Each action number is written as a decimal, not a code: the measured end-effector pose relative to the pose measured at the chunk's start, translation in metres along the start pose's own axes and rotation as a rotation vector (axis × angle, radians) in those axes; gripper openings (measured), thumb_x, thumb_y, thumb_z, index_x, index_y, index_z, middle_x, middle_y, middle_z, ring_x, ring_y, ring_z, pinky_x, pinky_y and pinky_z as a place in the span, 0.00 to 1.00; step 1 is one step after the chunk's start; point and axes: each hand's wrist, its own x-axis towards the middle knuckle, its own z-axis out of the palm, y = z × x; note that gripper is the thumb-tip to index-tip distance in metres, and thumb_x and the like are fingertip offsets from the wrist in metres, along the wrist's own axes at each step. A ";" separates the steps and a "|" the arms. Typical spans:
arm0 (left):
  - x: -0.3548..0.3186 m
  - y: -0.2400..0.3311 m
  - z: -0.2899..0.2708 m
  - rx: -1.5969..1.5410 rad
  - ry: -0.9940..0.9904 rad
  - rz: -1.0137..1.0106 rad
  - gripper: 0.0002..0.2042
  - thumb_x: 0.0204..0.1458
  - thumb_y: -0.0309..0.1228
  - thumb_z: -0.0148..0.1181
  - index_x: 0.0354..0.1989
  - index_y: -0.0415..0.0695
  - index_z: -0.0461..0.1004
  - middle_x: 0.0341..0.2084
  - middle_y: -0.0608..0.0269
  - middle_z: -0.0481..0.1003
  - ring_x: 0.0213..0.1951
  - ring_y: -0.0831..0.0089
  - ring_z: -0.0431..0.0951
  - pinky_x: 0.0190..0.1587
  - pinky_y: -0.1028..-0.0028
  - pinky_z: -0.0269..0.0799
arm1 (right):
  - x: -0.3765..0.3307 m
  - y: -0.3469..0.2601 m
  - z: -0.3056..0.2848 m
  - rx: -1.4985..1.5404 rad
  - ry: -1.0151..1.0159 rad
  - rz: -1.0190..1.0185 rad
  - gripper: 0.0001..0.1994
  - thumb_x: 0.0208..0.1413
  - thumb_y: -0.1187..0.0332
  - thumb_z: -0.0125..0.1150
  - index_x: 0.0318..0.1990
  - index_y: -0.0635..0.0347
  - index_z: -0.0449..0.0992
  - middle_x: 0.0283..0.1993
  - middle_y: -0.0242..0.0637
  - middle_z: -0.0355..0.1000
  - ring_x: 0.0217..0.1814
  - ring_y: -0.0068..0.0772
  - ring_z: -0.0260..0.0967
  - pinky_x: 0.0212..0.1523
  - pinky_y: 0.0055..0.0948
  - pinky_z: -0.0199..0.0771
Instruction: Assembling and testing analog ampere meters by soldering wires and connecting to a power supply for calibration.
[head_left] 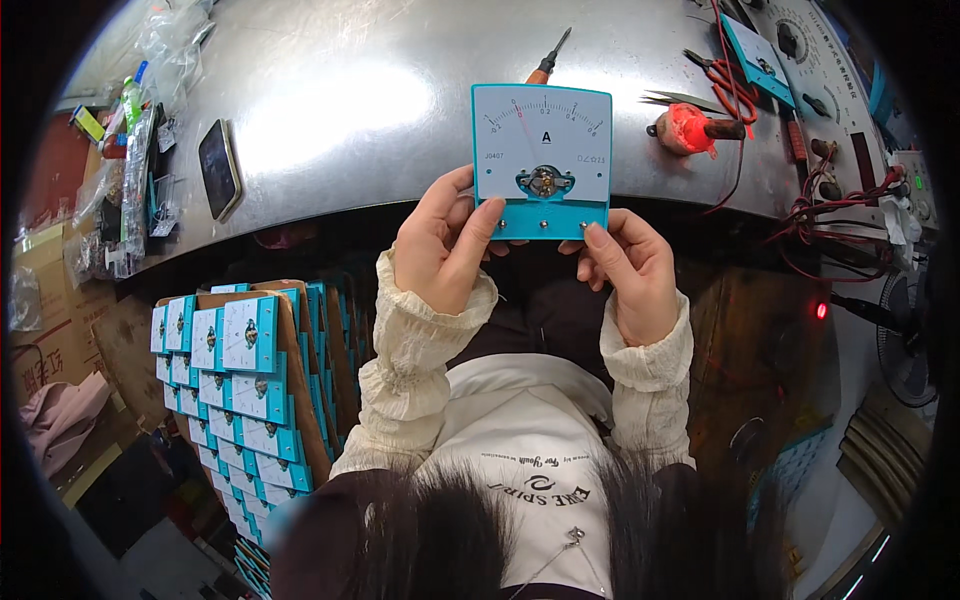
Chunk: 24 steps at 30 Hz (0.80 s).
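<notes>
A blue-framed ammeter panel [545,135] with a white scale face is held up in front of me, over the near edge of the metal table. Its thin red needle leans left, and the coil movement shows in the opening below the scale. My left hand [445,240] grips the lower left corner, thumb on the front. At the lower right corner my right hand [630,265] pinches the blue base, its thumb beside a small terminal. The fingers behind the panel are partly hidden. Just beyond the panel's top edge lies a screwdriver [546,66] with an orange handle.
Stacked similar meters [240,390] stand at my left. On the metal table [330,60] lie a phone [219,170], red-handled pliers [735,90], a red roll with a dark handle [688,130] and another meter [758,62]. Test equipment [830,70] with red wires [835,215] sits at right.
</notes>
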 end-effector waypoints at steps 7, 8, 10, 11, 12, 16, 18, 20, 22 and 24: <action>0.001 0.008 0.002 0.001 -0.031 -0.041 0.20 0.63 0.27 0.54 0.58 0.29 0.62 0.36 0.57 0.79 0.34 0.79 0.77 0.33 0.79 0.75 | 0.001 -0.001 -0.002 -0.006 -0.008 -0.002 0.10 0.63 0.64 0.59 0.41 0.64 0.75 0.35 0.36 0.79 0.27 0.15 0.69 0.27 0.15 0.66; 0.001 0.009 0.002 0.015 -0.019 -0.036 0.20 0.63 0.27 0.54 0.58 0.29 0.62 0.36 0.57 0.79 0.34 0.79 0.77 0.33 0.79 0.75 | 0.001 -0.001 -0.002 0.001 -0.001 0.006 0.10 0.62 0.64 0.59 0.41 0.64 0.75 0.35 0.35 0.79 0.27 0.15 0.69 0.27 0.15 0.66; 0.002 0.007 0.000 -0.004 -0.050 -0.038 0.19 0.63 0.28 0.54 0.58 0.29 0.62 0.36 0.57 0.79 0.34 0.78 0.77 0.33 0.79 0.75 | 0.002 -0.002 -0.002 -0.001 -0.015 0.003 0.10 0.62 0.64 0.59 0.41 0.64 0.75 0.35 0.35 0.79 0.27 0.15 0.69 0.27 0.15 0.66; 0.002 0.003 -0.002 0.020 -0.032 -0.034 0.19 0.63 0.28 0.54 0.58 0.29 0.62 0.36 0.57 0.79 0.34 0.78 0.77 0.33 0.79 0.75 | 0.002 -0.002 -0.002 -0.007 0.002 0.023 0.10 0.63 0.64 0.59 0.42 0.64 0.75 0.35 0.35 0.79 0.27 0.15 0.69 0.27 0.15 0.66; 0.000 -0.001 -0.003 -0.010 -0.014 -0.058 0.19 0.62 0.28 0.54 0.57 0.29 0.63 0.35 0.57 0.79 0.33 0.79 0.77 0.33 0.79 0.75 | 0.002 -0.003 -0.002 0.001 -0.008 -0.002 0.10 0.63 0.64 0.59 0.42 0.64 0.75 0.35 0.35 0.79 0.27 0.15 0.69 0.27 0.15 0.66; -0.001 -0.024 -0.009 0.036 0.060 0.067 0.14 0.59 0.27 0.58 0.50 0.33 0.68 0.30 0.59 0.77 0.28 0.78 0.76 0.29 0.78 0.72 | 0.002 -0.008 -0.003 -0.052 -0.041 0.088 0.10 0.62 0.64 0.59 0.42 0.63 0.76 0.35 0.33 0.78 0.29 0.16 0.70 0.28 0.17 0.69; 0.007 -0.027 -0.010 0.170 0.243 0.478 0.14 0.55 0.24 0.58 0.50 0.37 0.70 0.38 0.52 0.76 0.31 0.72 0.75 0.31 0.74 0.71 | 0.001 -0.009 -0.005 -0.060 -0.103 0.025 0.11 0.62 0.64 0.58 0.42 0.63 0.77 0.36 0.34 0.78 0.32 0.17 0.71 0.31 0.17 0.71; 0.017 -0.022 -0.017 -1.120 0.036 -0.030 0.08 0.57 0.24 0.53 0.44 0.37 0.70 0.34 0.54 0.73 0.30 0.72 0.73 0.33 0.75 0.70 | -0.004 -0.008 -0.012 0.019 -0.158 0.052 0.11 0.60 0.66 0.62 0.43 0.65 0.77 0.37 0.33 0.78 0.34 0.18 0.72 0.34 0.19 0.74; 0.058 -0.010 -0.039 -1.679 -0.328 -0.113 0.08 0.59 0.27 0.54 0.40 0.33 0.68 0.24 0.59 0.70 0.22 0.75 0.68 0.23 0.80 0.64 | -0.021 -0.009 -0.034 -0.044 -0.151 -0.040 0.09 0.59 0.67 0.64 0.41 0.64 0.77 0.35 0.33 0.77 0.35 0.19 0.74 0.35 0.19 0.74; 0.084 -0.008 -0.063 -0.436 0.130 -0.065 0.19 0.58 0.40 0.61 0.48 0.39 0.65 0.25 0.53 0.76 0.21 0.77 0.68 0.18 0.82 0.60 | -0.037 -0.008 -0.060 -0.255 -0.032 -0.011 0.09 0.58 0.67 0.65 0.40 0.63 0.78 0.33 0.32 0.77 0.35 0.19 0.75 0.35 0.19 0.75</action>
